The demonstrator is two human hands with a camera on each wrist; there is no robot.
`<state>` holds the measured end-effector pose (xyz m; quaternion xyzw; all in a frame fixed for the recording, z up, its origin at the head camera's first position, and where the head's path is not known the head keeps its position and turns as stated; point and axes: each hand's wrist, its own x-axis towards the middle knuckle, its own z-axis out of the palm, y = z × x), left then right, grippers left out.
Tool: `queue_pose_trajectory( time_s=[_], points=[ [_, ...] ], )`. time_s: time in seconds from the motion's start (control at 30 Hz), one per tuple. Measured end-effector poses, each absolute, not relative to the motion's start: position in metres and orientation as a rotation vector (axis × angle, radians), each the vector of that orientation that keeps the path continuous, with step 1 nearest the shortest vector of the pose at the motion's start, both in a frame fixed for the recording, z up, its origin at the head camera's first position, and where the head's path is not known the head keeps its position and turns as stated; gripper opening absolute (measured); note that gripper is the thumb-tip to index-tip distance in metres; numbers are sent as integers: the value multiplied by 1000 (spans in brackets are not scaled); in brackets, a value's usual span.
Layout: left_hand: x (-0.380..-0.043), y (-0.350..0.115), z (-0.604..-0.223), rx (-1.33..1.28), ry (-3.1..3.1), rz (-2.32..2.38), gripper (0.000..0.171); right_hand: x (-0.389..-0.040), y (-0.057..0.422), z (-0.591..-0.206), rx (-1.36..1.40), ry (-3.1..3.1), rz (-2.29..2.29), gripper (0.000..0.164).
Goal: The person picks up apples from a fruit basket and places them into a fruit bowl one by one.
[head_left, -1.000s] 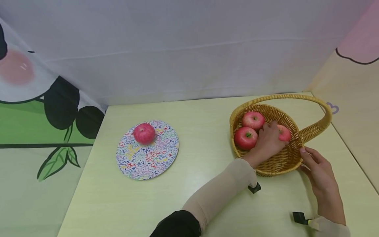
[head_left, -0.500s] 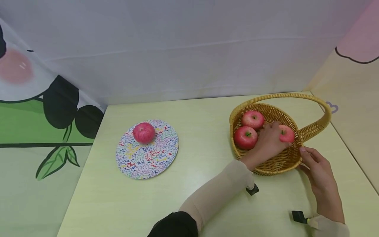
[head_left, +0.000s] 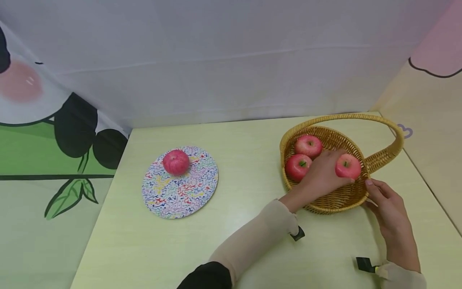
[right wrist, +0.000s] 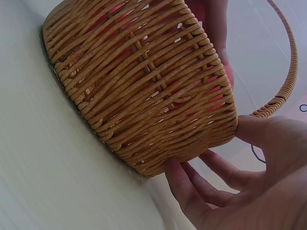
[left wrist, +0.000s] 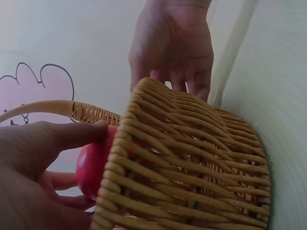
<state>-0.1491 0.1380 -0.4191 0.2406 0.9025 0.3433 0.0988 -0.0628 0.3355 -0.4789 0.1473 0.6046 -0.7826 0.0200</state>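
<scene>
My left hand (head_left: 326,172) reaches into the wicker basket (head_left: 330,211) and grips a red apple (head_left: 348,166) at the right side. In the left wrist view the thumb lies over the apple (left wrist: 93,163) at the basket's rim, with fingers curled on its far side. My right hand (head_left: 391,214) holds the basket's right edge. The right wrist view shows its thumb at the rim and its fingers against the woven wall (right wrist: 144,91). Two more apples, a rear one (head_left: 308,145) and a nearer one (head_left: 298,167), lie in the basket's left part.
A round plate (head_left: 173,198) with a colourful squiggle pattern lies at the table's left, bearing a red fruit (head_left: 176,162). The basket's tall handle (head_left: 388,154) arches over its back and right. Behind the table hangs a pale cloth (head_left: 231,88); a wall panel (head_left: 433,140) borders its right.
My left hand has taken hold of the right-hand apple and raised it, so it appears larger and nearer. The left forearm has drawn back slightly. My right hand stays on the basket.
</scene>
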Motion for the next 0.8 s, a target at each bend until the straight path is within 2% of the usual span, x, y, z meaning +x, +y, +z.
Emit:
queue_pose_trajectory(
  time_s=[0.8],
  points=[
    [-130, 85, -401, 1013, 2607, 1117, 81, -63, 336, -479, 453, 1876, -2431, 14]
  ],
)
